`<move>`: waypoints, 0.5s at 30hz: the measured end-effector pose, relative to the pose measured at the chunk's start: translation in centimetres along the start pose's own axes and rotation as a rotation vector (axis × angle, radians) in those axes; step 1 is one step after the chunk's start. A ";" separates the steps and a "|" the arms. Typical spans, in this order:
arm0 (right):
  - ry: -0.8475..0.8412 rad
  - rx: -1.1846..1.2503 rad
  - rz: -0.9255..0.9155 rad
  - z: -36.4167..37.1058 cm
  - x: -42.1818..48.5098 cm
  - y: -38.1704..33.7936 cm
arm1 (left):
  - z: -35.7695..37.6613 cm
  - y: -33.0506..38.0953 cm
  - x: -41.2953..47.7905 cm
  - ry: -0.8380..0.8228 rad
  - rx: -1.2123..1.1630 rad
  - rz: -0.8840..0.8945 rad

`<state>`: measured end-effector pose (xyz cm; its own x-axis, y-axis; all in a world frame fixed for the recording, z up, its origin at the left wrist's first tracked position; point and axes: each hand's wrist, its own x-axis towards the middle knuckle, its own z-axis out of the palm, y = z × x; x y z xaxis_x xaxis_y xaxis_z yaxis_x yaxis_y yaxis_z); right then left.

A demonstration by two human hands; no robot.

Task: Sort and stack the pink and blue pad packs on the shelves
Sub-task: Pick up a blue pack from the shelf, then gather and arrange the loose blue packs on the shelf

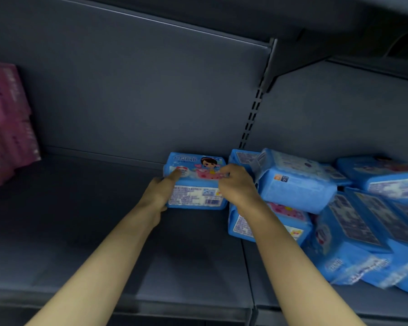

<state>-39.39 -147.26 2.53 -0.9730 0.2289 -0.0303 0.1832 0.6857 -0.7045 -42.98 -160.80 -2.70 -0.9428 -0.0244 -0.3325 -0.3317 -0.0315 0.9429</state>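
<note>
A blue pad pack (194,182) with a cartoon girl on top lies at the back of the dark shelf (104,220). My left hand (161,192) grips its left end, thumb on top. My right hand (236,184) grips its right end, fingers curled over the top edge. Just to the right lies a loose heap of several blue pad packs (339,208), some tilted, one partly under my right wrist. Pink pad packs (7,123) stand stacked at the far left.
A slotted upright (252,116) and bracket divide the left shelf bay from the right one. The shelf above (339,17) overhangs the top. The shelf's front lip (151,309) runs along the bottom. Bare shelf floor lies between the pink stack and the held pack.
</note>
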 end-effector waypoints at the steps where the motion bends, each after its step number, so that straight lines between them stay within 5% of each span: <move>1: 0.000 0.029 0.002 -0.2 -0.2 0.0 | -0.1 -0.1 -0.1 0.012 -0.005 0.006; 7: 0.019 0.155 0.033 -0.3 -0.5 -0.4 | -1.1 0.2 -1.0 0.067 -0.120 0.027; 15: -0.162 0.302 0.083 0.0 -1.7 -0.4 | -3.0 1.0 -2.9 0.177 -0.293 0.207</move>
<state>-37.84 -147.95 2.87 -0.9706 0.1460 -0.1916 0.2365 0.4281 -0.8722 -40.45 -163.74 -0.89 -0.9599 -0.2309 -0.1588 -0.0875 -0.2913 0.9526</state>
